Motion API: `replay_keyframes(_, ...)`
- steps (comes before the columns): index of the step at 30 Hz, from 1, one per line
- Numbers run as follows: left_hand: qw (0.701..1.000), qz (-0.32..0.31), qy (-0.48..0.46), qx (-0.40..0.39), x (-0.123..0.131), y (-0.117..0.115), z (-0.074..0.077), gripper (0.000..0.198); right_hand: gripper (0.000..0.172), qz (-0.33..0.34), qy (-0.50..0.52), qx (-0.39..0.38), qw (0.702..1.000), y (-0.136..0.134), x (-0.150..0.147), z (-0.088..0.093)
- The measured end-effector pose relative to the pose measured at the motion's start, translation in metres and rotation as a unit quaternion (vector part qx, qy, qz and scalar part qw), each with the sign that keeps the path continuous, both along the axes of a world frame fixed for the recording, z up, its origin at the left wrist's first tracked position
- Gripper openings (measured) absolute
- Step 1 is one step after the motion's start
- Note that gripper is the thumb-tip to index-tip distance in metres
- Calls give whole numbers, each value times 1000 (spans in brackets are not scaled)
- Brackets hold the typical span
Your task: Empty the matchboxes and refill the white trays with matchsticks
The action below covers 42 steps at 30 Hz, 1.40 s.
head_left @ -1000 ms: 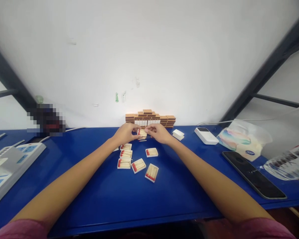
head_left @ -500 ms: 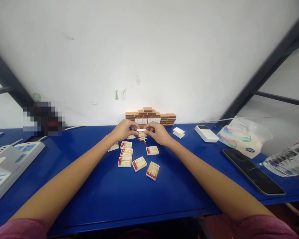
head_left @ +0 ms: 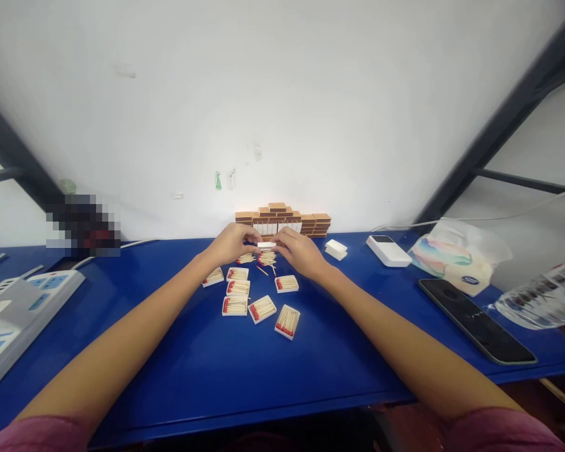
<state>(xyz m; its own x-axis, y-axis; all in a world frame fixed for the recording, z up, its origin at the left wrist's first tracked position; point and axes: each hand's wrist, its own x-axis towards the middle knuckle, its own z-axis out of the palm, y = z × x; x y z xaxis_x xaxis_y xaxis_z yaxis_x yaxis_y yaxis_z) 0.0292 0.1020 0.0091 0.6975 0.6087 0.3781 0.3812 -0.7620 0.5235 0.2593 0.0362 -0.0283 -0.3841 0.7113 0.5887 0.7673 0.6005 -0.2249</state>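
Between my two hands is a small white matchbox tray [head_left: 265,245], its left end pinched by my left hand [head_left: 233,243] and its right end by my right hand [head_left: 299,250]. Whether anything lies inside the tray cannot be made out. Just below it is a loose heap of red-tipped matches [head_left: 267,258], and a single match [head_left: 262,270] lies apart in front. Another small group of matches [head_left: 245,258] is near my left fingers. Closer to me, several white trays filled with matches [head_left: 236,306] are spread out, including one tilted tray [head_left: 287,322].
Behind my hands, brown matchboxes [head_left: 277,207] are stacked against the wall. White empty trays [head_left: 336,249] stand to the right, then a white device [head_left: 388,251], a tissue pack [head_left: 471,276], a phone [head_left: 475,321] and a plastic bottle [head_left: 541,298]. A power strip [head_left: 32,314] is at the left.
The held tray has tipped slightly, showing more of its side. A single match now lies on the table in front of the heap. The view has shifted a little.
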Motion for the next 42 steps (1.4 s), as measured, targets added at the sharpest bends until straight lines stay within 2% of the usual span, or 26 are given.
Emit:
replay_keyframes(4, 1000, -8, -9, 12, 0, 1, 1, 20, 12, 7, 40, 2, 999, 0, 1, 3)
replay_keyframes(7, 999, -10, -29, -14, -1, 0, 6, 22, 10, 24, 102, -13, 994, -2, -2, 7)
replay_keyframes(11, 991, 11, -78, -111, -2, -6, 18, 27, 13, 19, 220, -55, 974, -8, -9, 14)
replay_keyframes(14, 974, 37, -109, -195, -6, -8, 26, 28, 16, 13, 254, -90, 963, -11, -10, 18)
replay_keyframes(16, 966, 54, -124, -222, -11, -7, 31, 27, 15, 25, 230, -110, 967, -12, -7, 20)
replay_keyframes(20, 952, 89, -147, -252, -23, -4, 40, 30, 7, 77, 114, -168, 976, -13, 1, 21)
replay_keyframes(23, 945, 104, -158, -267, -35, -7, 41, 36, 17, 104, 21, -179, 978, -13, 5, 20)
replay_keyframes(26, 944, 121, -156, -266, -52, -19, 35, 39, 23, 117, -31, -208, 971, -12, 6, 18)
replay_keyframes(33, 936, 159, -192, -249, -89, -54, 15, 41, 1, 112, -49, -249, 961, -7, 5, 14)
replay_keyframes(37, 932, 150, -169, -282, -96, -62, 6, 39, 6, 102, -52, -253, 961, -8, 4, 10)
replay_keyframes(42, 922, 144, -187, -307, -94, -64, 5, 39, 10, 71, -30, -235, 969, -10, -2, 4)
